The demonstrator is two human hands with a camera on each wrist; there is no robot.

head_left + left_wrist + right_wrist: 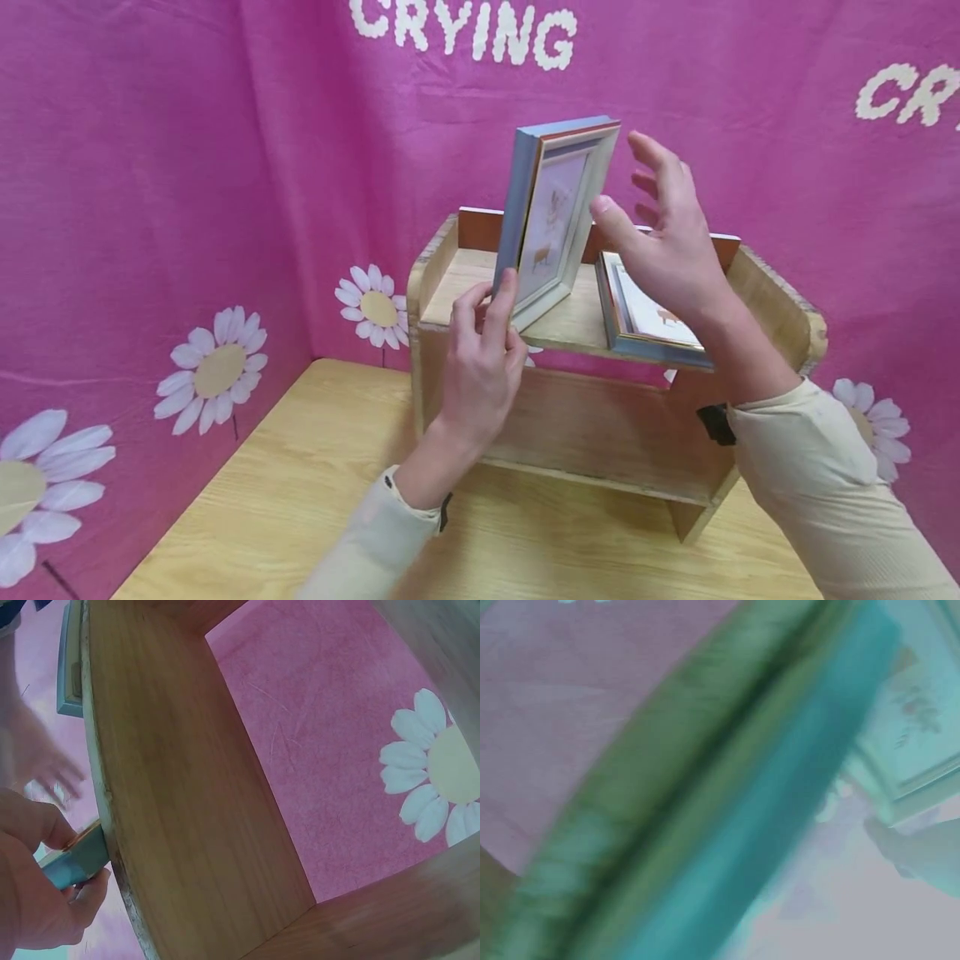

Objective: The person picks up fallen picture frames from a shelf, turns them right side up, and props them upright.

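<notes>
A picture frame [555,221] with a blue outer edge and a white inner border stands upright and tilted on the wooden shelf's top. My left hand [483,358] pinches its lower near corner between thumb and fingers; the left wrist view shows this grip on the blue-edged corner [86,859]. My right hand [667,233] is raised just right of the frame, fingers spread and holding nothing. Below that hand, a second picture frame [626,321] lies flat at the shelf top's right side, partly covered by the hand and wrist. In the right wrist view, blurred edges fill the middle.
The small wooden shelf [600,417] has raised side panels and a low brown back board [480,229]. It stands on a wood-grain table [300,483]. Pink cloth [300,125] printed with white daisies and lettering hangs behind and at the left.
</notes>
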